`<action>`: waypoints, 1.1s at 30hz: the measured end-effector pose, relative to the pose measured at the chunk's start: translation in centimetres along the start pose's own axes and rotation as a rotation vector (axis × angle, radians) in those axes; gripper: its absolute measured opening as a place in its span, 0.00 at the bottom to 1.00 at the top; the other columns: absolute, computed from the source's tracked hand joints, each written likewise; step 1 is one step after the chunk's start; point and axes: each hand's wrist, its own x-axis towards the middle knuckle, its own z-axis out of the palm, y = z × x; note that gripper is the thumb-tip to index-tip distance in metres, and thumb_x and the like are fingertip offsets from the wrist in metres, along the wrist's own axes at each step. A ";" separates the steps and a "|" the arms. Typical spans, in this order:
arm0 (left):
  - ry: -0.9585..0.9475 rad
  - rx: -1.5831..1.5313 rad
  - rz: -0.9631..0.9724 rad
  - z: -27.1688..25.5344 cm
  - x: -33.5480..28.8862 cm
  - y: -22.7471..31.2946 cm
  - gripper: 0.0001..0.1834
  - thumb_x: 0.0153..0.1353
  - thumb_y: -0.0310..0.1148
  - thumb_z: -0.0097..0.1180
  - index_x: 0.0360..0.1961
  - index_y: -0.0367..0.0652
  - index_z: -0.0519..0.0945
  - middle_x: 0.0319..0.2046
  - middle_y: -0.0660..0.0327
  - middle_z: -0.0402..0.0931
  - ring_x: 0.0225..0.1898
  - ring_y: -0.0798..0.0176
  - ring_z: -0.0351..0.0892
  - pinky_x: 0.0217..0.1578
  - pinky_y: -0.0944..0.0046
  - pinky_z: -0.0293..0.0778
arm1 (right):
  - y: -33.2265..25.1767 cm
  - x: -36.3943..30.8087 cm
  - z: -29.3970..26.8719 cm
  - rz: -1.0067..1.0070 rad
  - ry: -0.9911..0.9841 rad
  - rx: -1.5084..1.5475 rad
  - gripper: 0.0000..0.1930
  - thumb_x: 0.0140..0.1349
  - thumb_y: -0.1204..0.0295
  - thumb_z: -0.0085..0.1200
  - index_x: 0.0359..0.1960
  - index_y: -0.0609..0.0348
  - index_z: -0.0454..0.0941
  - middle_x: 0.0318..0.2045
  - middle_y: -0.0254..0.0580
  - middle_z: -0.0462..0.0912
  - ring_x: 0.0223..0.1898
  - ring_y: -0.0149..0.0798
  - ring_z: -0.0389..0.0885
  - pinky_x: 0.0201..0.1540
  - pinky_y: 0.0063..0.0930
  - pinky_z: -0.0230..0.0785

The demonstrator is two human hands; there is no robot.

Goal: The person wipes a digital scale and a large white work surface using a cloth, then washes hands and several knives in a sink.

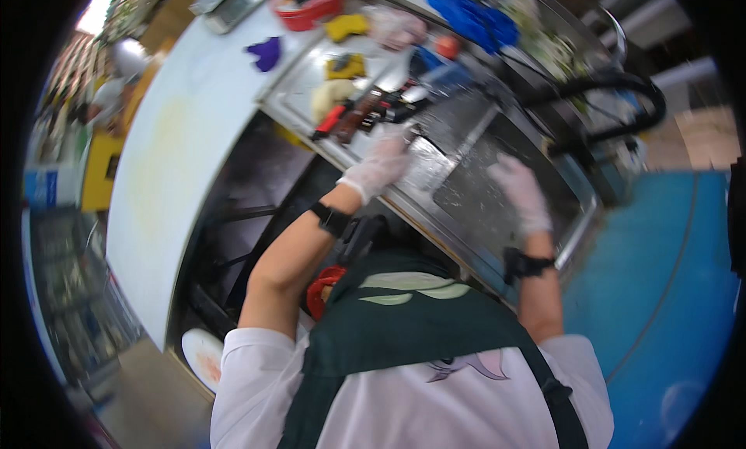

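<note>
the person leaned over a steel sink (579,216) in a wet kitchen work area. the left hand (385,163), in a thin clear glove, rested on the wet steel drainboard (435,165) at the sink's edge, fingers spread and flat, gripping nothing. the right hand (522,194), also gloved, was down in the sink basin, with fingers loosely bent; the picture was blurred there, so i could not tell if it held anything.

just beyond the left hand lay a row of knives (365,113), with red and dark handles, blades toward the sink. a yellow sponge (346,65) and a pale lump (328,97) were near them, and a black hose (614,107) curved above the basin.

in my judgement the main risk was the knives: the left hand was very near them on a slippery wet surface, and a slide forward could bring the thin glove on a blade. a knife pushed by the hand could also fall into the basin where the right hand worked.
</note>
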 end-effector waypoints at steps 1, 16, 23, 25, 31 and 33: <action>0.193 0.020 0.178 1.6 -0.3 -3.0 0.29 0.60 0.34 0.58 0.61 0.34 0.71 0.60 0.41 0.70 0.65 0.43 0.65 0.67 0.56 0.60 | 1.1 -0.3 0.9 -0.088 0.090 -0.418 0.32 0.63 0.60 0.57 0.65 0.65 0.67 0.64 0.54 0.73 0.64 0.50 0.72 0.66 0.40 0.63; 0.577 0.443 -0.035 4.3 3.1 -15.6 0.04 0.49 0.24 0.54 0.29 0.41 0.75 0.30 0.51 0.71 0.34 0.48 0.72 0.39 0.50 0.72 | 17.3 5.4 15.9 0.103 -0.312 0.130 0.34 0.59 0.61 0.63 0.64 0.66 0.68 0.60 0.58 0.76 0.62 0.55 0.72 0.65 0.40 0.64; 0.652 0.239 0.047 3.6 0.0 -11.2 0.05 0.59 0.32 0.57 0.35 0.45 0.75 0.33 0.57 0.73 0.38 0.51 0.77 0.37 0.52 0.75 | 21.1 6.8 21.5 0.206 -0.320 0.314 0.31 0.43 0.70 0.70 0.51 0.71 0.76 0.50 0.61 0.82 0.50 0.53 0.82 0.50 0.42 0.73; 0.645 0.251 0.058 3.2 0.9 -11.0 0.06 0.59 0.31 0.57 0.36 0.46 0.74 0.33 0.57 0.73 0.38 0.50 0.76 0.36 0.53 0.74 | 22.9 8.2 22.8 0.314 -0.357 0.163 0.31 0.44 0.65 0.71 0.50 0.69 0.78 0.48 0.54 0.83 0.53 0.50 0.80 0.57 0.39 0.70; 0.658 0.242 0.090 3.3 2.0 -11.4 0.06 0.58 0.32 0.55 0.36 0.44 0.75 0.33 0.56 0.72 0.39 0.50 0.75 0.39 0.52 0.73 | 23.9 8.7 23.2 0.225 -0.341 -0.043 0.36 0.45 0.61 0.70 0.56 0.68 0.75 0.56 0.56 0.77 0.59 0.56 0.73 0.65 0.41 0.61; 0.651 0.256 0.062 2.7 1.0 -11.5 0.06 0.58 0.31 0.56 0.37 0.45 0.75 0.33 0.56 0.73 0.38 0.50 0.75 0.38 0.53 0.73 | 21.9 9.3 22.3 0.265 -0.521 -0.093 0.39 0.46 0.59 0.69 0.60 0.67 0.72 0.62 0.58 0.72 0.63 0.59 0.68 0.69 0.43 0.55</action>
